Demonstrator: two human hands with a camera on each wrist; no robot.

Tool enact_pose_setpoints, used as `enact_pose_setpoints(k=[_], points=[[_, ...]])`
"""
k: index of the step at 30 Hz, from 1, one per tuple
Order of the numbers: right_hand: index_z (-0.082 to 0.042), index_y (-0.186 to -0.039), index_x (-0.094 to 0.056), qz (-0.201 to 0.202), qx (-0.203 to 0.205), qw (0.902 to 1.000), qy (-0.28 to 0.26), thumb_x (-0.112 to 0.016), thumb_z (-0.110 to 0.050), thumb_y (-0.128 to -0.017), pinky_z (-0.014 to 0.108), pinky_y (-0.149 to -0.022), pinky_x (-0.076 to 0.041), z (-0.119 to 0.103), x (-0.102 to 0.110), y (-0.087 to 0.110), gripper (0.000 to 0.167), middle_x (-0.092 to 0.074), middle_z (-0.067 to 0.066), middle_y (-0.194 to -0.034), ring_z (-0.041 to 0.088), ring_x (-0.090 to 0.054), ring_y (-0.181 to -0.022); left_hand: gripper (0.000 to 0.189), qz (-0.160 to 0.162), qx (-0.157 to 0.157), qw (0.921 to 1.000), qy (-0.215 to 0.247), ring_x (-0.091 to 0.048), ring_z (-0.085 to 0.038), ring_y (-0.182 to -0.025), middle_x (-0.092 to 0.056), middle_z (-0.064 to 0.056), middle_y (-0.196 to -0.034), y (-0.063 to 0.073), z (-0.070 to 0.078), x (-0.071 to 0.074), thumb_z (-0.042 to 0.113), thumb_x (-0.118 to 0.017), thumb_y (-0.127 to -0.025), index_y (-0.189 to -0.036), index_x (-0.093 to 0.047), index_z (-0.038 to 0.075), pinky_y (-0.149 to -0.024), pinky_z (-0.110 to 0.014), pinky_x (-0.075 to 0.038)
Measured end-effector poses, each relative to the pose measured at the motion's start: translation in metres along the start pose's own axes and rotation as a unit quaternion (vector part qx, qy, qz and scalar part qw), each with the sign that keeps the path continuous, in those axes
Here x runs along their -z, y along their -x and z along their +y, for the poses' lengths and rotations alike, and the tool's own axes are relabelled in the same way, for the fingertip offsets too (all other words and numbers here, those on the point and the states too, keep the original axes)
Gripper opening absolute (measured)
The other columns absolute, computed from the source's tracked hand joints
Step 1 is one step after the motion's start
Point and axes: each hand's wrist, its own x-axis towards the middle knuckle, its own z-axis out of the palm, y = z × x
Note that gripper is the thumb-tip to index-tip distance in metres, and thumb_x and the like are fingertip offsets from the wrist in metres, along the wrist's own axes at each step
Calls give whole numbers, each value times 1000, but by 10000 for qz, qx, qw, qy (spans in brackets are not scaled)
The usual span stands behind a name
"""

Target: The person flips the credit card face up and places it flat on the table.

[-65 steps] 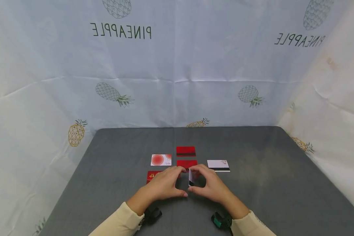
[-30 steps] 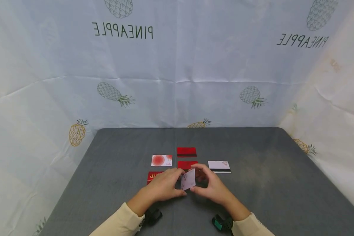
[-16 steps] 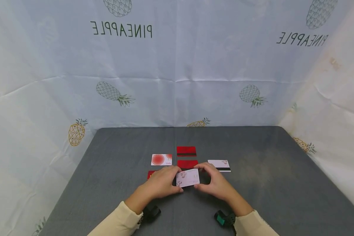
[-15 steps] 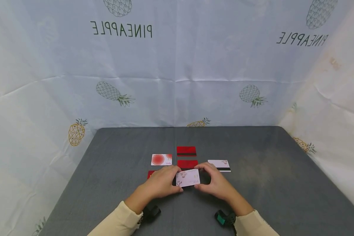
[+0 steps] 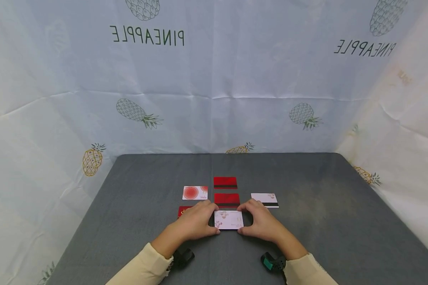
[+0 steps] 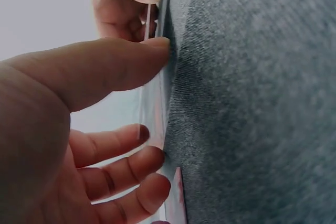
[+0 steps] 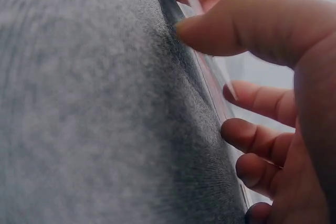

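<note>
A white plastic card with pink flower print and lettering lies face up between the two hands in the head view. My left hand pinches its left end between thumb and index finger. The right hand grips the opposite end the same way. In the left wrist view the card is a thin edge between thumb and index finger, close over the table. The right wrist view shows the right thumb at the card's near side, with the other fingers loosely bent.
Just beyond the held card lie two red cards with dark stripes, a nearer one and a farther one. A white card with a red circle and a partly hidden red card are left. Another white striped card is right.
The white card has turned from edge-on in the right hand to face up, and the left hand has taken its other end. Both hands have then lowered it slightly toward the body.
</note>
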Motion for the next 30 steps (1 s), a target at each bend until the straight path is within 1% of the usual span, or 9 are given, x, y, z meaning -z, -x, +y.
enact_pose_setpoints(k=[6, 12, 20, 30], points=[[-23, -108, -67, -119, 54, 9998, 141, -83, -33, -66, 38, -88, -44, 2, 0, 0, 46, -56, -12, -99, 9, -51, -97, 49, -115, 14, 9999, -126, -53, -12, -86, -55, 4, -96, 1, -1, -2, 39, -82, -75, -116, -66, 15, -71, -31, -50], [-23, -108, -68, -284, 92, 9994, 163, -84, -36, -66, 34, -83, -43, 2, 2, 0, 46, -55, -12, -95, 8, -49, -92, 49, -192, 45, 9997, -109, -52, -12, -87, -55, 4, -97, 0, -2, -2, 39, -82, -76, -117, -66, 16, -73, -31, -50], [-23, -110, -68, -400, 54, 9992, 78, -85, -39, -66, 35, -83, -43, 2, 4, 0, 49, -55, -11, -97, 9, -48, -93, 50, -264, 60, 9996, -58, -52, -11, -88, -56, 4, -99, 0, -3, -1, 39, -82, -76, -117, -66, 17, -75, -30, -50], [-26, -107, -66, -401, 39, 9992, -31, -85, -40, -66, 36, -83, -40, 3, 2, 0, 48, -55, -12, -95, 8, -48, -92, 50, -295, 47, 9995, 40, -52, -11, -87, -56, 4, -99, 1, -3, 1, 39, -83, -75, -117, -66, 16, -75, -30, -50]])
